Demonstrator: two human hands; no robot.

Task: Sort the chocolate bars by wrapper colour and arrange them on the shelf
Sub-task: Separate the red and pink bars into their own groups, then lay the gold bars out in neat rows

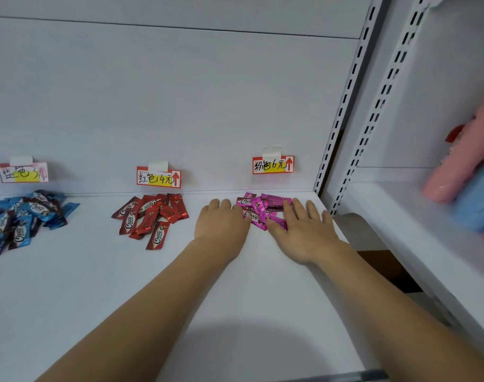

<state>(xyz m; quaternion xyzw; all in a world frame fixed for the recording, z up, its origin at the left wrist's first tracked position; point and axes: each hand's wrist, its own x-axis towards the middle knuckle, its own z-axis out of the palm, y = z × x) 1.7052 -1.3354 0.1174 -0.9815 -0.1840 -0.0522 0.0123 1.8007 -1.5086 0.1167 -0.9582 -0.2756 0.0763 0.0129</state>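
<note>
Three heaps of Choco bars lie along the back of the white shelf [180, 285]. The blue-wrapped heap [22, 219] is at the far left, the red-wrapped heap [152, 216] in the middle, and the pink-wrapped heap [262, 209] at the right. My left hand [221, 224] lies flat, fingers straight, against the left side of the pink heap. My right hand [301, 230] lies flat on the heap's right side, its thumb and fingers touching the pink bars. Neither hand holds a bar.
Handwritten price tags hang on the back wall above each heap: blue tag [22, 172], red tag [158, 177], pink tag [273, 164]. A slotted upright [342, 106] bounds the shelf on the right. Blurred pink and blue packs [467, 183] sit on the neighbouring shelf.
</note>
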